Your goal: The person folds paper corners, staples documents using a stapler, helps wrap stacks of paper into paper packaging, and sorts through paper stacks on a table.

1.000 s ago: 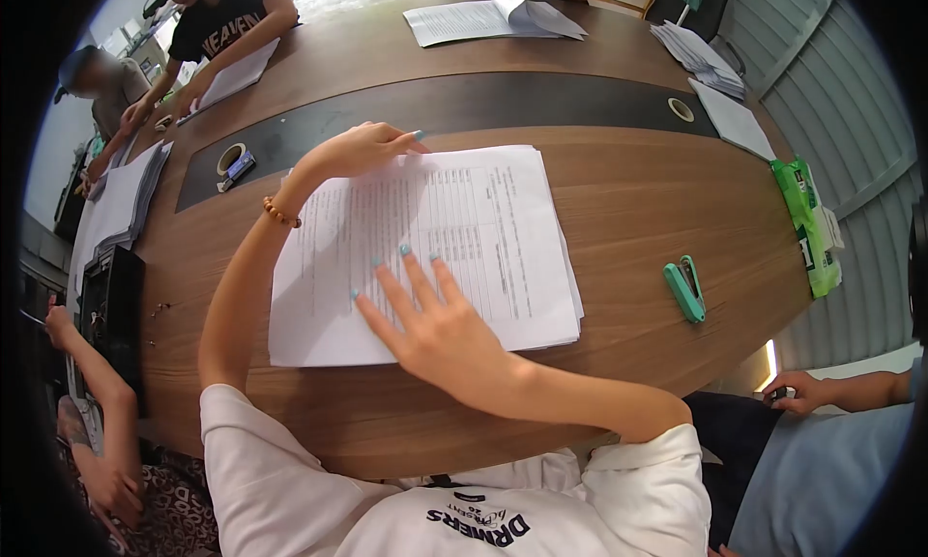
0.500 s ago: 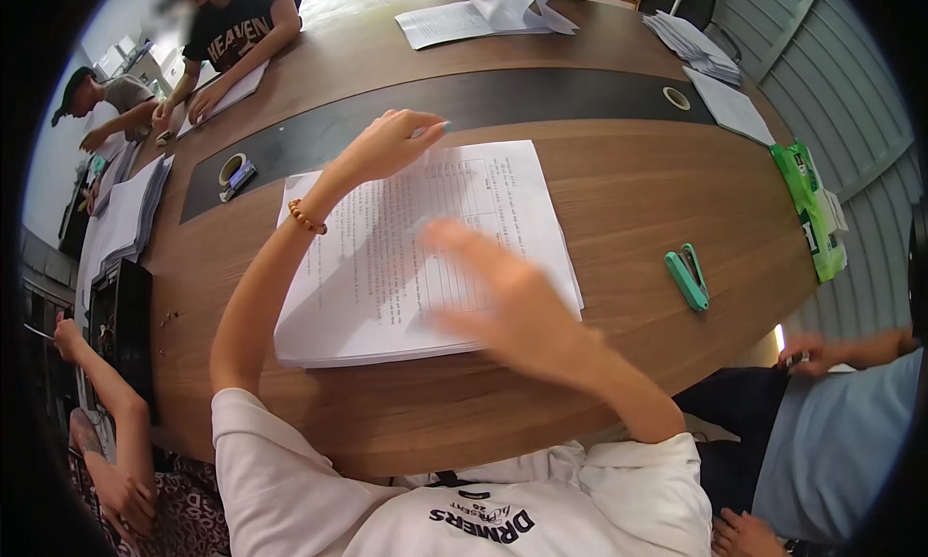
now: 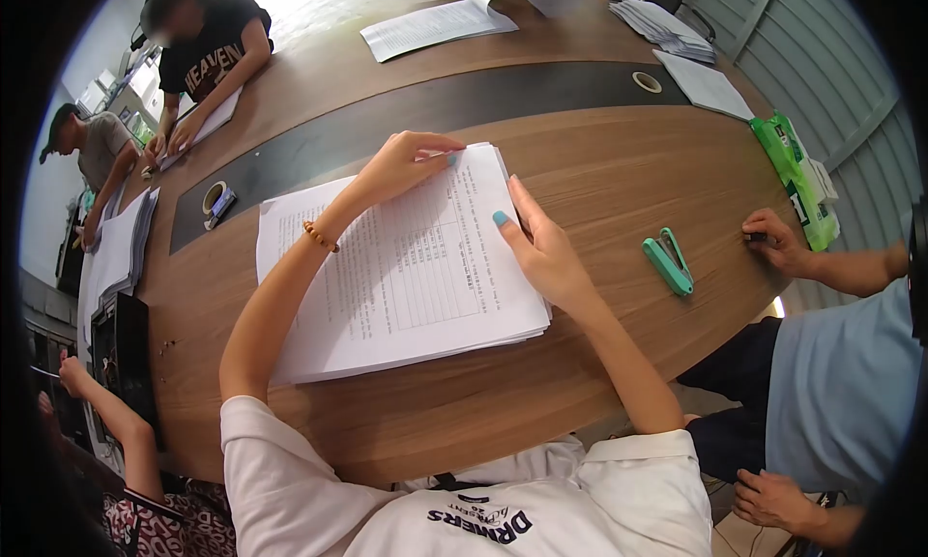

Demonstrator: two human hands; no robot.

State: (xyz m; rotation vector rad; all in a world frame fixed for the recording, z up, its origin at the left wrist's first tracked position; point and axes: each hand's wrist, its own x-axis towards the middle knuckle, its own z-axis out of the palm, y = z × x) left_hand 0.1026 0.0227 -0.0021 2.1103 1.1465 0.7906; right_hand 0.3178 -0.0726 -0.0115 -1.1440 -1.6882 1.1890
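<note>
A stack of printed paper sheets lies on the table in front of me, its top page showing lines of text and a ruled table. My left hand, with a beaded bracelet at the wrist, rests over the stack's far part, fingers stretched toward its far right corner. Along the right edge is my right hand. Its thumb lies over the page margin and its fingers extend beside the edge, apart from the thumb. Right of the stack lies a green stapler.
A tape roll and a blue-grey small tool lie to the left. Another tape roll and a green packet are at right. Paper stacks stand at the left edge. Other people sit around the table.
My right hand has moved from above the page to the stack's right edge. The stack now sits slightly turned. My left hand stays near its far side; the camera view has shifted.
</note>
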